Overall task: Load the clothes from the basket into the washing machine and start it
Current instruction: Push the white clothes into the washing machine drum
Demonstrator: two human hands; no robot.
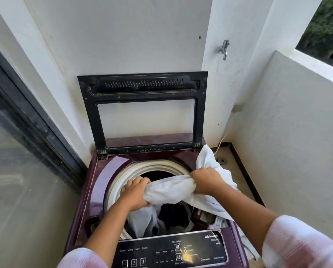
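A maroon top-loading washing machine (96, 192) stands in front of me with its black-framed lid (142, 113) raised against the wall. Over the open drum (158, 171) I hold a bunched white cloth (171, 188). My left hand (134, 192) grips its left end and my right hand (208, 180) grips it near the middle, with the rest trailing over the machine's right edge. Light and dark clothes (148, 221) lie inside the drum. The black control panel (171, 252) with numbered buttons is nearest me. No basket is in view.
A glass sliding door (16, 151) runs along the left. White walls close in behind and to the right, with a metal tap (224, 49) on the pillar. A floor drain (222, 161) and a thin cable (220, 142) lie right of the machine.
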